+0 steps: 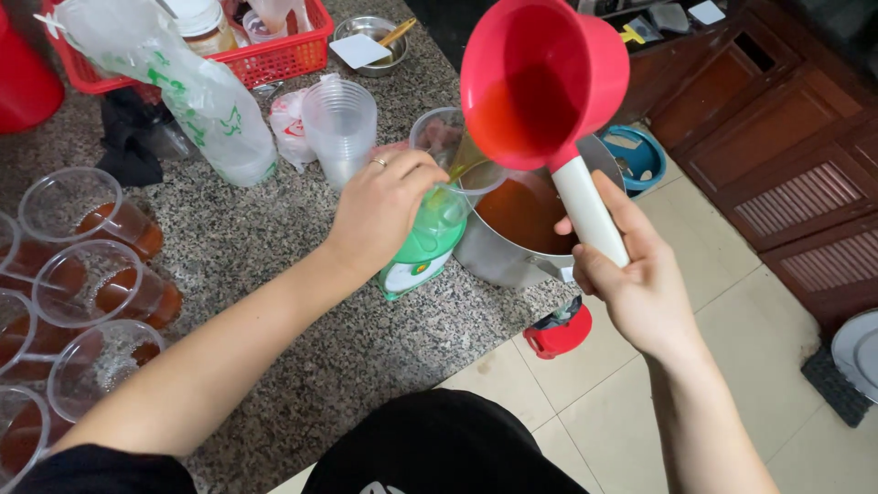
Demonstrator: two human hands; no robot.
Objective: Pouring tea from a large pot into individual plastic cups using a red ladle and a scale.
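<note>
My right hand (pixel 631 274) grips the white handle of a red plastic ladle (pixel 540 82), tilted so a thin stream of amber liquid runs from its lip. The stream falls into a clear plastic cup (pixel 448 146) that my left hand (pixel 380 206) holds by the rim. The cup stands on a small green and white kitchen scale (pixel 422 256). Just behind it a steel pot (pixel 521 220) holds reddish-brown liquid at the counter's edge.
Several clear cups (pixel 87 284) part-filled with amber liquid stand at the left of the granite counter (pixel 302 302). A stack of clear cups (pixel 340 128), a plastic bag (pixel 183 82) and a red basket (pixel 265 55) lie behind. Tiled floor and wooden cabinets (pixel 786 155) are at right.
</note>
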